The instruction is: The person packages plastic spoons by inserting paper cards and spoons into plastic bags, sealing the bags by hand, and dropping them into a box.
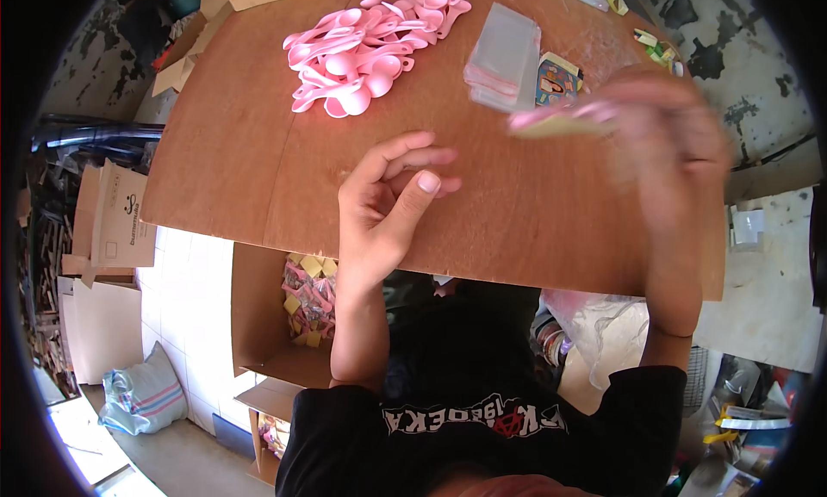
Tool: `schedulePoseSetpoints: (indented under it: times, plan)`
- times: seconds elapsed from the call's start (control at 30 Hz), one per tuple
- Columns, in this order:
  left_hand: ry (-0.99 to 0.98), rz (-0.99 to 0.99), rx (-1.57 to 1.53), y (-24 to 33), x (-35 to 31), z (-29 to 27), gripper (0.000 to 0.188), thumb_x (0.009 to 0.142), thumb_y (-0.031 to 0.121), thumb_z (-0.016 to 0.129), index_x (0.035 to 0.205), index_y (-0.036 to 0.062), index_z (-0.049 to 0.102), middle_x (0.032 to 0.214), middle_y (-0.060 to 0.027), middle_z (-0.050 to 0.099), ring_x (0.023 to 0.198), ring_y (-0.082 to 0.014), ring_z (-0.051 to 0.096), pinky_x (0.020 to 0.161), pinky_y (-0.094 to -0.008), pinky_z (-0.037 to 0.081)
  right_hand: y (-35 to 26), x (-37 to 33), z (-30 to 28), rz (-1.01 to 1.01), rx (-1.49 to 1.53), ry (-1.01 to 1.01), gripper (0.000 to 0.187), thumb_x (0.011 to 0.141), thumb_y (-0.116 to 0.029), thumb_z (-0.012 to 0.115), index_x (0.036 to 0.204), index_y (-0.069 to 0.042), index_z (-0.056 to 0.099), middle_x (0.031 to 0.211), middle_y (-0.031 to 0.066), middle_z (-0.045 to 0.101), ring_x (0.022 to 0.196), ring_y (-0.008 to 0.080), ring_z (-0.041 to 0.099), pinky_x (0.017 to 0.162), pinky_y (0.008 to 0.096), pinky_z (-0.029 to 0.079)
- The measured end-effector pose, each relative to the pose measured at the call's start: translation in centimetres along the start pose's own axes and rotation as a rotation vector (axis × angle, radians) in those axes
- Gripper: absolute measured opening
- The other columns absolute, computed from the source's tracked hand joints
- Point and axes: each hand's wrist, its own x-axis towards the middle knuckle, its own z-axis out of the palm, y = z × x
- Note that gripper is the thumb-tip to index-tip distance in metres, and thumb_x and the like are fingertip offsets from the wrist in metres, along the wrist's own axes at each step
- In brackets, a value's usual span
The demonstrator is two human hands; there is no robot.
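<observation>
Head view | carton (pixel 255 312): nearer the person than the spoon pile (pixel 366 49) | spoon pile: pink, on wooden table (pixel 215 152) | left hand (pixel 388 195): person's side of pile, half-open, fingers loosely curled | clear bags (pixel 504 58): right of pile | blurred pink item (pixel 564 120): farther right of pile, gripped by right hand (pixel 676 139)

The tabletop (pixel 517 208) is surfaced in smooth wood, marked by a soft sheen. Toward its far edge, smooth, faintly glossy plastic is shown by the heaped spoons (pixel 380 84), and clear, glossy film is seen in the stacked bags (pixel 506 62). Below the near edge, the carton (pixel 257 316) is made of matt cardboard. Matt cloth is seen in the shirt (pixel 345 450); beyond the right edge, the wall (pixel 715 36) is roughened by flaking paint.
</observation>
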Motion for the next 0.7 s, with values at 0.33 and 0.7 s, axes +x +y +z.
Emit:
schedulePoseSetpoints:
  times: [0.33,0.7]
  plan:
    - [0.035,0.004,0.073,1.2,0.1,1.0,0.039,0.092,0.003,0.065,0.129,-0.0045,0.052,0.120,-0.0158,0.061,0.109,-0.0201,0.062,0.093,-0.0352,0.053,3.9,2.5,0.3,-0.206,-0.117,0.172,0.009,0.091,-0.002,0.065,0.094,0.005,0.068,0.089,0.0086,0.070,0.084,0.0129,0.068,0.075,0.0255,0.054]
    - [-0.028,-0.088,-0.027,1.4,1.0,2.6,0.026,0.092,0.005,0.067,0.115,-0.0068,0.062,0.101,-0.0113,0.071,0.092,-0.0132,0.068,0.077,-0.0255,0.056,5.4,-1.3,3.4,0.310,0.234,-0.131,0.019,0.092,-0.006,0.066,0.106,0.007,0.064,0.096,0.0097,0.070,0.085,0.0143,0.069,0.076,0.0256,0.056]
